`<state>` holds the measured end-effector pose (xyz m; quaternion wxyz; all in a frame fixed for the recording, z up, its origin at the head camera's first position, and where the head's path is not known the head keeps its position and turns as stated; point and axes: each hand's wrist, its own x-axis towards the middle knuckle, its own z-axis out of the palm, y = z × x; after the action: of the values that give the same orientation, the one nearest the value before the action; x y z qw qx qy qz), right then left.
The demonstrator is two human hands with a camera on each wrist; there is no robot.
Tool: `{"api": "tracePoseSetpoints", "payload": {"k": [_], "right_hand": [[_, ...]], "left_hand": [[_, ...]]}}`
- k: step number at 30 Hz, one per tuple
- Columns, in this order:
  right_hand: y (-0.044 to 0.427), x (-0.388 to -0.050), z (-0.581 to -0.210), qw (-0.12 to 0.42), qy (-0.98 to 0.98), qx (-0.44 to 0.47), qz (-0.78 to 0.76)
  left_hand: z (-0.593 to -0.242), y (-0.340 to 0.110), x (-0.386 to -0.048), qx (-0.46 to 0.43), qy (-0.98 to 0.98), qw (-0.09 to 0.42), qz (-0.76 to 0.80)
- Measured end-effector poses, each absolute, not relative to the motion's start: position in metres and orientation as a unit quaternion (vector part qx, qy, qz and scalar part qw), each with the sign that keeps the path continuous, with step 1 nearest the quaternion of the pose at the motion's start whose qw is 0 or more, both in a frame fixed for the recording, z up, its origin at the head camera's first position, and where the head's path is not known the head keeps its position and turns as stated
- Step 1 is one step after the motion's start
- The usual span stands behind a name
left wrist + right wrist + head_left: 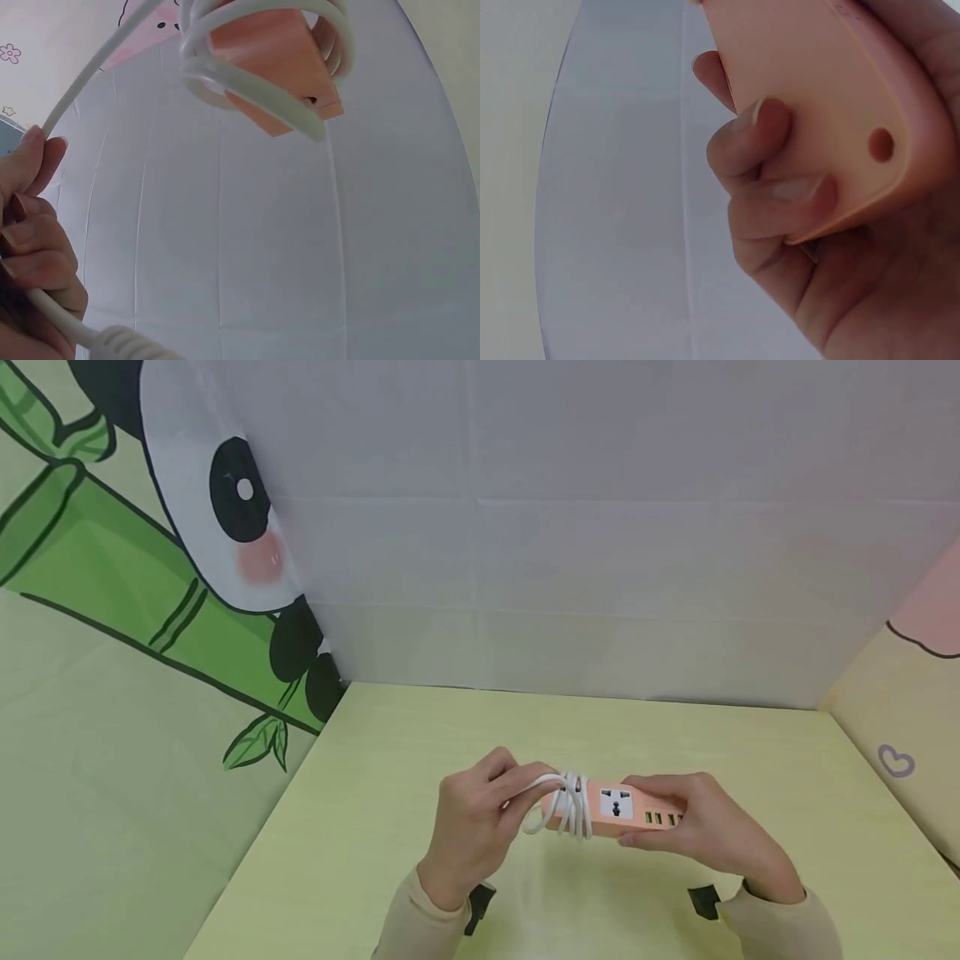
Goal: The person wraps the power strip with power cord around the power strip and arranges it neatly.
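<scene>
A pink power strip (595,806) with white socket faces and several USB ports is held above the table. My right hand (708,822) grips its right end, fingers curled round the body in the right wrist view. White cord (576,810) is wound in several loops about the strip's left end. My left hand (480,814) pinches a length of that cord between thumb and finger, just left of the loops. In the left wrist view the cord (90,71) runs from the pinch up to the strip (277,60), and its ribbed thick part (131,345) hangs below the hand.
The pale yellow table (420,727) lies beneath both hands. Near the wrists are black pieces (703,902). A grey-white wall panel (600,568) stands at the back, with a side wall (150,710) printed with bamboo and a panda at left.
</scene>
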<state>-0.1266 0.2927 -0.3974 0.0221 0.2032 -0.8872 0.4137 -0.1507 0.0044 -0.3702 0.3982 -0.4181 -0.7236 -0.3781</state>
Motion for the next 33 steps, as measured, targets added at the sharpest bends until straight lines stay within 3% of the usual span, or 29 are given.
{"api": "tracePoseSetpoints", "payload": {"k": [17,33], "right_hand": [[0.290,-0.123,-0.395,0.012,-0.856,0.314,0.410],[0.287,-0.118,-0.390,0.006,-0.836,0.353,0.420]], "left_hand": [[-0.375,0.004,-0.159,-0.419,-0.713,0.390,-0.406],[-0.384,0.005,-0.165,-0.394,-0.739,0.367,-0.405]]}}
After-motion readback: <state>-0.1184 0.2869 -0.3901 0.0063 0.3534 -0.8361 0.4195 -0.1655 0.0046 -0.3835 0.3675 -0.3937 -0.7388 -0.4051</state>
